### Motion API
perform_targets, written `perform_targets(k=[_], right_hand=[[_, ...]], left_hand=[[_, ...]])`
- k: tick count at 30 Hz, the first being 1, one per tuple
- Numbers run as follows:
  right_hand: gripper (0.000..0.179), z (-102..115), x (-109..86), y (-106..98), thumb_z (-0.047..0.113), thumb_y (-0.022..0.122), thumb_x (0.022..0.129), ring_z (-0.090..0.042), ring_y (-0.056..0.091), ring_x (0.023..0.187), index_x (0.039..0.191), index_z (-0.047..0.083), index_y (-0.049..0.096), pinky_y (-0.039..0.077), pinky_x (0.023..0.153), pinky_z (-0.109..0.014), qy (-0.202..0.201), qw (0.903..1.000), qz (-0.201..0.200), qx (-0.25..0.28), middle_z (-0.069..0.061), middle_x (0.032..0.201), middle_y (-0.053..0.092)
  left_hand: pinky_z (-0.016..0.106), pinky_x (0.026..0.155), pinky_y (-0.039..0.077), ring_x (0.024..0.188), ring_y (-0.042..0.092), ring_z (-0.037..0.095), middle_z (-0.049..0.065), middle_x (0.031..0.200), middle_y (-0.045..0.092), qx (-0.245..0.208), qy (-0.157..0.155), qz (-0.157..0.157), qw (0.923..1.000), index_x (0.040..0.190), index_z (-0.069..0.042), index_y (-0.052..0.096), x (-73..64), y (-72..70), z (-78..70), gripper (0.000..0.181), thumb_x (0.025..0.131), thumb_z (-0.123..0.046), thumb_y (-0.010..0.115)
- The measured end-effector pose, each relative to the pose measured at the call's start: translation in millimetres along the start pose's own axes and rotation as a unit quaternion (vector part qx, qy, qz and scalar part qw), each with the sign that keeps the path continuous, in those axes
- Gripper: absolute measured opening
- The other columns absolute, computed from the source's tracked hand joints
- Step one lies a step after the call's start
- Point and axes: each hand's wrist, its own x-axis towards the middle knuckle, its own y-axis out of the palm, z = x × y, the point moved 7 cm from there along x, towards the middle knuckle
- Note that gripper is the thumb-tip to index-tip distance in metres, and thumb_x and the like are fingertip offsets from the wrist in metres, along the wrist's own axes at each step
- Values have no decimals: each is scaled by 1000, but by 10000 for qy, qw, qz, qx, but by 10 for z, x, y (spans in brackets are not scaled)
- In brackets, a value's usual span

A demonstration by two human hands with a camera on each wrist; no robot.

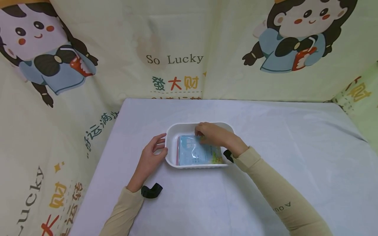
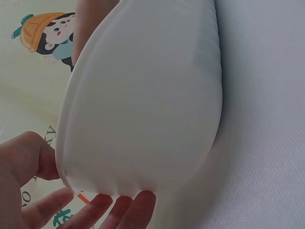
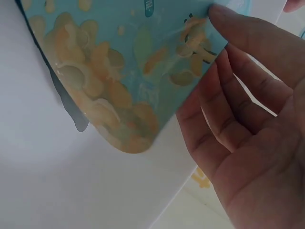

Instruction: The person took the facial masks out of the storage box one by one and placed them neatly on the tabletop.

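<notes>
A white rectangular tray (image 1: 171, 157) with rounded corners sits on the table. My left hand (image 1: 152, 159) holds its left end; in the left wrist view the thumb lies at the rim and several fingertips touch the wall (image 2: 138, 105). Inside the tray lies a glossy light blue packet (image 1: 189, 152), printed with yellowish shapes near one rounded corner. My right hand (image 1: 215, 134) reaches over the tray's far side and pinches the packet's edge. The right wrist view shows the thumb on the packet's printed face (image 3: 128, 71) and the other fingers behind it.
A thin pinkish edge (image 1: 177, 152) shows beside the packet at its left. White cloth covers the table (image 1: 189, 203). Patterned cream cloth (image 1: 177, 39) hangs behind the table and along its left side. A black wrist mount (image 1: 152, 190) sticks out from the left sleeve.
</notes>
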Motion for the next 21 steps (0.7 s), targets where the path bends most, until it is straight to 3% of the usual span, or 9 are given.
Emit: perform_targets(k=[13, 21], right_hand=[[8, -53, -30, -38, 5, 67, 92, -17, 55, 81, 100, 7, 66, 49, 77, -31, 60, 9988, 21, 480, -3, 87, 63], [9, -125, -66, -85, 11, 65, 95, -16, 60, 83, 102, 16, 69, 51, 75, -33, 383, 9983, 17, 443, 1, 92, 68]], left_hand=[[45, 97, 53, 121, 61, 27, 10, 136, 58, 42, 8, -31, 10000, 143, -22, 49, 5, 1, -1, 52, 93, -15, 63], [45, 97, 53, 120, 61, 27, 10, 135, 58, 33, 18, -22, 10000, 143, -21, 50, 1, -2, -7, 52, 93, -14, 63]])
